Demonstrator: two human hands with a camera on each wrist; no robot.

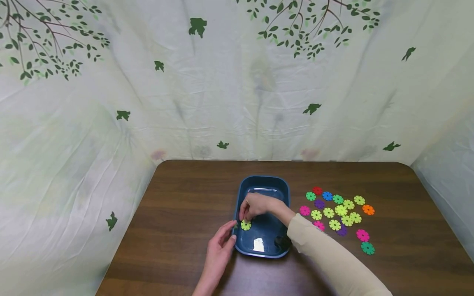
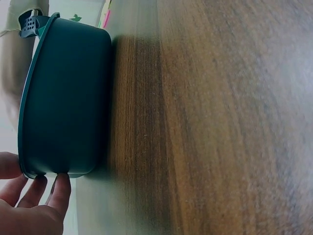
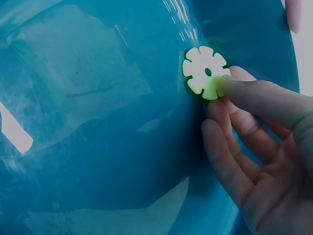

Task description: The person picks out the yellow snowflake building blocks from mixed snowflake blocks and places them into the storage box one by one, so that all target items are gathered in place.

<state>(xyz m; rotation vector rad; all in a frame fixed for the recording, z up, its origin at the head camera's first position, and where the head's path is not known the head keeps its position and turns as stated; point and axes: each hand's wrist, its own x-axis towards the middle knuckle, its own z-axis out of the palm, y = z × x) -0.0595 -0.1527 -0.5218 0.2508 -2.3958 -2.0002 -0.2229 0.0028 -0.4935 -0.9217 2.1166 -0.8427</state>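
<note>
Inside the blue tray [image 1: 266,230], near its left wall, my right hand [image 1: 255,206] pinches a yellow-green flower-shaped disc [image 1: 246,225]. The right wrist view shows that disc [image 3: 199,73] between thumb and fingers of the right hand [image 3: 264,142], low over the tray's inner surface. My left hand [image 1: 219,250] holds the tray's left side; in the left wrist view its fingers [image 2: 60,193] lie against the outer wall of the tray [image 2: 68,98], with the thumb at the rim.
Right of the tray, several flower-shaped discs lie spread on the brown table [image 1: 185,205], among them a red one [image 1: 317,190], an orange one [image 1: 368,209] and a teal one [image 1: 368,248]. Behind the table hangs a pale curtain [image 1: 229,90] with leaf prints.
</note>
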